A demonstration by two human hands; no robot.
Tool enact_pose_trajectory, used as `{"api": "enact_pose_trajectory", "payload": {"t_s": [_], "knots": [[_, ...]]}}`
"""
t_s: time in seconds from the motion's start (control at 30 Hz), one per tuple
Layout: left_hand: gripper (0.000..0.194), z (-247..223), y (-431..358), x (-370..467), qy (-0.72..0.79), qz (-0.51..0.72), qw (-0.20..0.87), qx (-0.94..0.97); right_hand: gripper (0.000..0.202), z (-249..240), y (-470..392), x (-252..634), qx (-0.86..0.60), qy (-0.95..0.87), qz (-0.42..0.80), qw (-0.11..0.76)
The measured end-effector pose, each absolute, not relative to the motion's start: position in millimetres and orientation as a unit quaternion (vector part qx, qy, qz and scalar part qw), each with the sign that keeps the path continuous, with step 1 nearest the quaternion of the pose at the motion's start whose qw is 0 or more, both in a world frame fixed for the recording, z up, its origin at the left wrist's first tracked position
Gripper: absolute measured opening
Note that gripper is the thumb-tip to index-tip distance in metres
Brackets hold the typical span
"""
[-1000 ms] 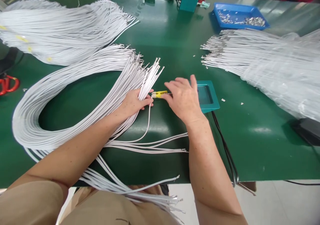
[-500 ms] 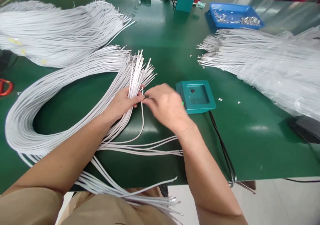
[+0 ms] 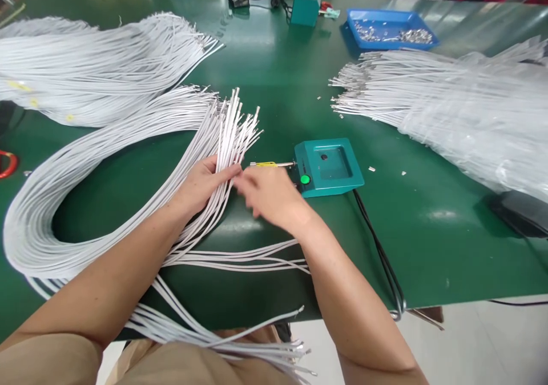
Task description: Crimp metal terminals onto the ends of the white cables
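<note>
My left hand (image 3: 197,184) is closed around a bundle of white cables (image 3: 231,136), whose tips fan out upward. Close beside its thumb is my right hand (image 3: 272,193), its fingers smeared by motion, so I cannot make out whether they hold anything. Just beyond the right hand, a thin rod with a yellow part (image 3: 266,164) sticks out from a teal box (image 3: 330,167) with a green button. The rest of the cables curve in a big loop (image 3: 32,202) to the left.
Another heap of white cables (image 3: 107,59) lies at the back left. Plastic-wrapped cables (image 3: 462,99) fill the right side, below a blue tray (image 3: 363,41) of small metal parts. Loose cables (image 3: 240,345) hang over the front edge. A second teal box (image 3: 305,7) stands behind.
My right hand has moved slightly down and left, uncovering the rod and green button. The single cable that curved up to my fingertips no longer stands apart from the bundle. The view has shifted slightly.
</note>
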State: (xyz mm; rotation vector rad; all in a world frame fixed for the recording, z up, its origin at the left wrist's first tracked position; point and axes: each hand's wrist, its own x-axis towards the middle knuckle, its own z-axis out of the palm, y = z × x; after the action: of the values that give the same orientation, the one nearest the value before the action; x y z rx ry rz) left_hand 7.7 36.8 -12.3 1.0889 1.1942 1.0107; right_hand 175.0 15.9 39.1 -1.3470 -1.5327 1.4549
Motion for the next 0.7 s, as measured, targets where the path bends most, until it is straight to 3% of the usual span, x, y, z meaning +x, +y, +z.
{"api": "enact_pose_trajectory", "payload": {"t_s": [0.07,0.2,0.37,0.5,0.63,0.7], "knots": [[0.025,-13,34,9,0.499,0.407,0.584,0.495,0.021,35,30,183,-0.544,-0.552,0.507,0.377],[0.03,-9,31,10,0.49,0.38,0.595,0.511,0.029,24,42,186,-0.521,-0.512,0.53,0.431],[0.032,-2,36,9,0.473,0.458,0.617,0.431,0.031,18,34,172,-0.479,-0.527,0.613,0.342],[0.034,-4,40,9,0.477,0.478,0.601,0.428,0.024,18,34,169,-0.505,-0.554,0.605,0.269],[0.031,-7,41,11,0.493,0.48,0.551,0.472,0.01,20,40,178,-0.538,-0.554,0.526,0.357],[0.031,-8,40,12,0.498,0.471,0.541,0.487,0.018,19,41,180,-0.521,-0.544,0.523,0.399]]}}
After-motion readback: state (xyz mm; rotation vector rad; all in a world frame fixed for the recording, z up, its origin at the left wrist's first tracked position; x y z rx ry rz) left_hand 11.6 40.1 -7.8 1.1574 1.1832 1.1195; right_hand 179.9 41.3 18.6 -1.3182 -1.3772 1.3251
